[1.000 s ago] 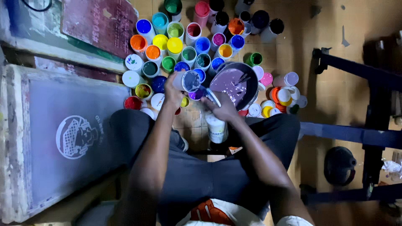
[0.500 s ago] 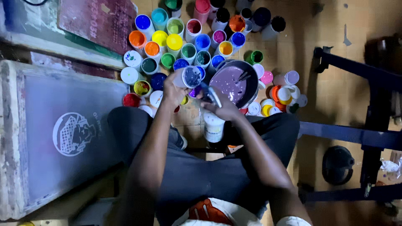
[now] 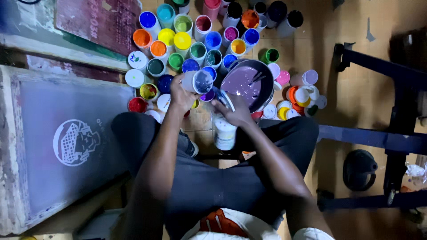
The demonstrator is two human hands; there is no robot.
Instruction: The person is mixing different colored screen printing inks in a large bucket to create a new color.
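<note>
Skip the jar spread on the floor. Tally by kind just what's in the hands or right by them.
Tilted jar in the left hand: 1
Flat tool in the right hand: 1
Bowl of lilac paint: 1
White tub between the legs: 1
Total: 4

The tan tiled floor (image 3: 356, 35) carries a cluster of open paint jars (image 3: 187, 42), loose lids (image 3: 302, 95) and a framed printing screen (image 3: 66, 146).

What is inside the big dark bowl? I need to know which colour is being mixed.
The big dark bowl holds pale purple paint, with a dark stick resting in it. The right hand and its tool cover the near rim, so that part is hidden.
</note>
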